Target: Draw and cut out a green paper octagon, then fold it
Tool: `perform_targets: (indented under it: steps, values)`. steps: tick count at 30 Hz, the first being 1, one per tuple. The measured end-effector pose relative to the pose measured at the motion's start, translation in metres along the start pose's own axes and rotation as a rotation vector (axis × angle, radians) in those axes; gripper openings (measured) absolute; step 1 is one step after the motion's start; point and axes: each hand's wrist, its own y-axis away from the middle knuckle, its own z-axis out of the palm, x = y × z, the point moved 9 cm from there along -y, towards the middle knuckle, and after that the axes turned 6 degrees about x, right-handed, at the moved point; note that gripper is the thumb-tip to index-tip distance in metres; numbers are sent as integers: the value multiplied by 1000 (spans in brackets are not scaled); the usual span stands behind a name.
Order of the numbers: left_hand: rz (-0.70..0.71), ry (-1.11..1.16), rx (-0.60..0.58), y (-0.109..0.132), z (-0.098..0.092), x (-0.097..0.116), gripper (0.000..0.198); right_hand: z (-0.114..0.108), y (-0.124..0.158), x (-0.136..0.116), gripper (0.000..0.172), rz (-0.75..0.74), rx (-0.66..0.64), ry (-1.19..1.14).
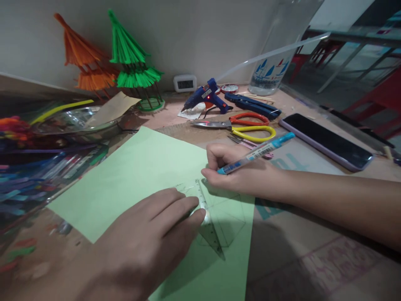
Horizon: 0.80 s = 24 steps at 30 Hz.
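A light green paper sheet (138,175) lies on the table in front of me. My left hand (147,242) rests flat on it, fingers stretched out, pressing down a clear plastic set square (208,228). My right hand (238,173) is closed round a blue pen (257,153), its tip touching the paper at the top end of the set square's edge. Faint pencil lines show on the paper to the right of the set square.
Scissors with red and yellow handles (244,127), a blue glue gun (208,98), a dark blue cutter (252,105) and a phone (326,141) lie beyond my hands. Orange (86,62) and green (133,58) paper trees stand at the wall. Coloured sticks (37,175) fill the left.
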Motion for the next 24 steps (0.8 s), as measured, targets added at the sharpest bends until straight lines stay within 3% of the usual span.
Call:
perform_targets:
  steps: [10, 15, 18, 21, 24]
  values:
    - [53, 24, 38, 4, 1, 5, 27, -7, 2, -1, 23, -15, 64, 11]
    - [74, -51, 71, 4, -8, 2, 26, -7, 6, 20, 26, 169, 84, -195]
    - [-31, -191, 82, 3, -24, -32, 33, -7, 7, 24, 28, 186, 91, -301]
    - [-355, -326, -17, 9, -35, -97, 49, -10, 4, 21, 25, 142, 119, -366]
    - [-563, -300, -127, 21, -32, -148, 64, -15, 1, 18, 24, 92, 166, -374]
